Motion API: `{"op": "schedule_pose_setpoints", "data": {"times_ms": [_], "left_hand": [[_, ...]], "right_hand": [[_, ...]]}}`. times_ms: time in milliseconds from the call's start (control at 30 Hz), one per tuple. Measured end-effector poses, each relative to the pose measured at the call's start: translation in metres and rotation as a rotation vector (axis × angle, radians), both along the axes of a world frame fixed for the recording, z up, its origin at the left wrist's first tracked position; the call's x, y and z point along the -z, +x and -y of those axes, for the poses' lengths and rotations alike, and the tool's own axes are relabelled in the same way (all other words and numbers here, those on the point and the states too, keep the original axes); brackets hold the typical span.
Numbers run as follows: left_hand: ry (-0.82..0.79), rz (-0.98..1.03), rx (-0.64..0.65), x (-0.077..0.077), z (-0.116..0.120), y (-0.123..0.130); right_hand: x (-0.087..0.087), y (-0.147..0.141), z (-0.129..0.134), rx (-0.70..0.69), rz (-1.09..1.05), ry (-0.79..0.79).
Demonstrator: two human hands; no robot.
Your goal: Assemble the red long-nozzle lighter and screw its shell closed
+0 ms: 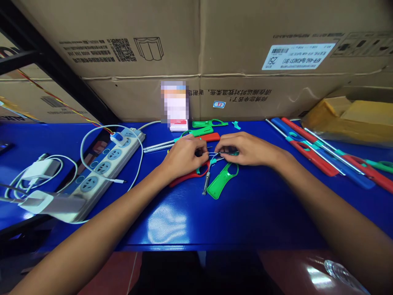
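My left hand (186, 155) and my right hand (241, 149) are close together over the blue table (245, 221), each with its fingers pinched. A thin pale wire (212, 153) runs between the two sets of fingertips, held at both ends. From it hangs or lies a small greyish, see-through cylinder (206, 183). A green plastic lighter handle half (221, 183) lies just below my right hand. A red handle piece (187, 177) is partly covered by my left hand. Behind my hands are an orange-red handle piece (210, 137), a green one (201, 131) and metal tubes (161, 146).
A power strip (102, 168) with white cables and chargers (43, 170) is at left. A lit phone (178, 108) leans on the cardboard box (138, 98). Red and blue long-nose lighter parts (316, 149) lie at right, beside a brown package (353, 116). Another green handle half (208, 123) lies behind.
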State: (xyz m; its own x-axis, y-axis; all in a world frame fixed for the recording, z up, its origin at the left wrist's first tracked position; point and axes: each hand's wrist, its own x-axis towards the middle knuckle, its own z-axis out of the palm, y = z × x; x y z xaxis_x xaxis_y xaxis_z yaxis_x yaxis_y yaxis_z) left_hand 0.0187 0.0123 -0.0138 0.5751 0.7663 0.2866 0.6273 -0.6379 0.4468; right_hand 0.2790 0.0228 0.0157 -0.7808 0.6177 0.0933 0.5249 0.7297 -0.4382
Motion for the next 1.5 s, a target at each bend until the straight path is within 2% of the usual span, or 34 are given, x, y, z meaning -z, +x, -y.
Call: {"op": "schedule_pose_setpoints", "data": {"times_ms": [167, 400, 700, 900, 1033, 1133, 1233, 1367, 1500], "left_hand": [[-0.015, -0.007, 0.096, 0.002, -0.004, -0.003], [0.073, -0.072, 0.144, 0.005, -0.007, -0.004], [0.071, -0.030, 0.113, -0.009, -0.001, -0.007], [0.098, -0.167, 0.148, -0.011, 0.013, 0.003], [0.066, -0.175, 0.142, -0.014, 0.017, 0.005], [0.013, -0.139, 0.081, -0.018, 0.015, 0.001], [0.029, -0.131, 0.049, -0.021, 0.008, -0.007], [0.042, -0.184, 0.102, -0.021, -0.002, -0.018], [0.004, -0.217, 0.135, -0.019, -0.003, -0.021]], "right_hand": [[0.003, 0.000, -0.002, -0.002, 0.005, 0.001], [0.007, 0.001, -0.002, -0.007, -0.028, 0.013], [0.014, -0.001, -0.003, 0.057, -0.017, 0.118], [0.018, -0.002, -0.004, 0.050, -0.039, 0.118], [0.020, -0.004, -0.004, 0.047, -0.062, 0.102], [0.020, -0.005, -0.003, 0.055, -0.047, 0.109], [0.018, -0.005, -0.002, 0.068, -0.002, 0.108], [0.018, -0.005, -0.001, 0.075, 0.019, 0.130], [0.022, -0.012, 0.004, 0.082, -0.033, 0.244]]}}
